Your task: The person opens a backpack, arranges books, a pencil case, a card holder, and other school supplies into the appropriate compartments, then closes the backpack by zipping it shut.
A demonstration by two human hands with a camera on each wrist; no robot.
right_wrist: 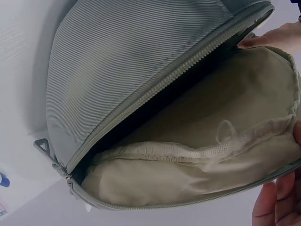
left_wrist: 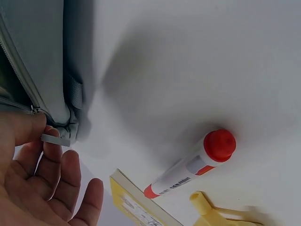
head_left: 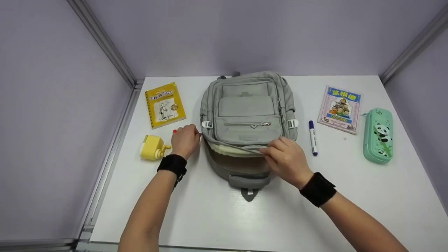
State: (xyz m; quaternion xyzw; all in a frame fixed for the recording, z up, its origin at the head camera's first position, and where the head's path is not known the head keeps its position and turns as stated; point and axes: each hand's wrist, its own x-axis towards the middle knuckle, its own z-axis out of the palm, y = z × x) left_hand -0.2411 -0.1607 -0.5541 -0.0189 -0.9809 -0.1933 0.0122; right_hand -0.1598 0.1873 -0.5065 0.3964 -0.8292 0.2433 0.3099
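Observation:
A grey backpack (head_left: 247, 106) lies on the white table with its main compartment unzipped at the near end. The beige lining (right_wrist: 244, 99) shows inside. My left hand (head_left: 185, 140) is at the pack's left side, thumb and forefinger pinching a zipper pull (left_wrist: 56, 140); its other fingers are loosely bent. With its fingertips, my right hand (head_left: 286, 159) pinches the upper edge of the opening, holding it lifted off the back panel. A second zipper pull (right_wrist: 42, 146) hangs at the other end of the zip. Beside my left hand lies a red-capped marker (left_wrist: 181, 174), mostly hidden in the head view.
To the left are a yellow spiral notebook (head_left: 165, 105) and a yellow crank pencil sharpener (head_left: 150, 148). A blue marker (head_left: 313, 138), a pink-bordered picture book (head_left: 339, 110) and a green panda pencil case (head_left: 378, 135) lie on the right. Pale walls (head_left: 231, 38) enclose the table (head_left: 210, 220).

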